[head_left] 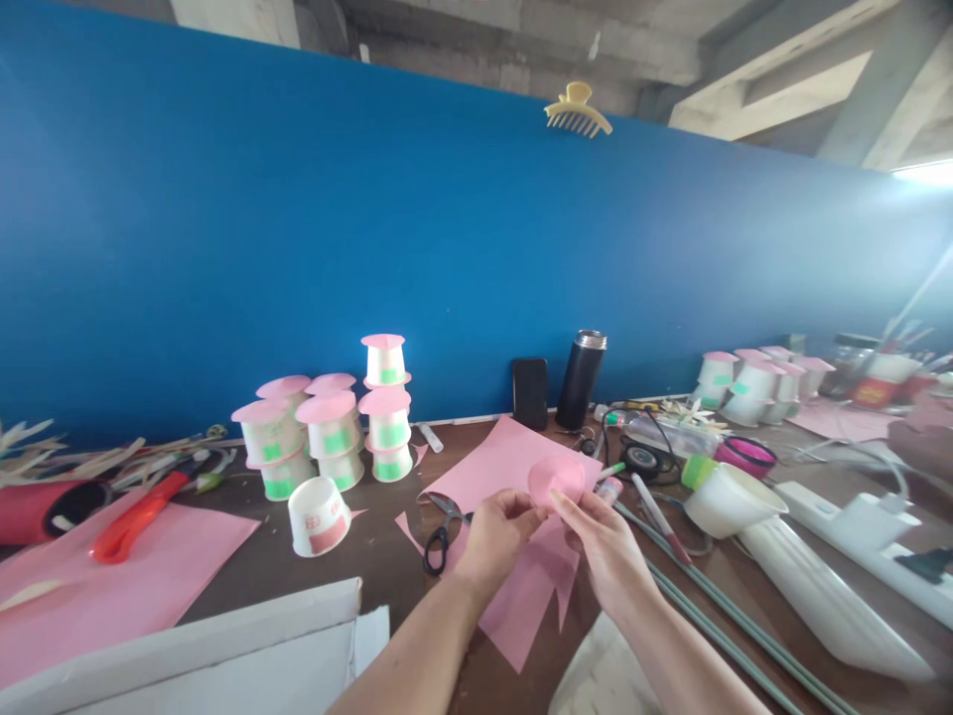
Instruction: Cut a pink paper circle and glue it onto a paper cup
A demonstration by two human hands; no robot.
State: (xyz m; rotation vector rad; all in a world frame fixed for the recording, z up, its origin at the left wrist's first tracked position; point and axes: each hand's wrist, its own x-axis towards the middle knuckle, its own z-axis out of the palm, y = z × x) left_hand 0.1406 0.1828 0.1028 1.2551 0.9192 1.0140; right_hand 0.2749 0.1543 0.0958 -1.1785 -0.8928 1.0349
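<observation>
Between my two hands is a round pink paper disc point(557, 475), held upright over the table. My left hand point(500, 531) pinches its lower left edge, fingers closed. The thumb and fingers of my right hand point(600, 541) grip its lower right side. Behind the disc lies a large pink paper sheet point(476, 459), and cut pink scraps point(517, 621) spread beneath my hands. Black-handled scissors point(438, 541) rest just left of my left hand, their blades partly over the paper. Farther left a white paper cup point(319, 516) stands tilted on the table.
Stacked cups with pink discs point(328, 427) stand at the left. A phone point(529, 392) and a black flask point(582, 382) stand by the blue partition point(447, 228). To the right are a white scoop-like container point(826, 586), green rods point(745, 636) and a power strip point(879, 551). A white box point(223, 645) occupies the front left.
</observation>
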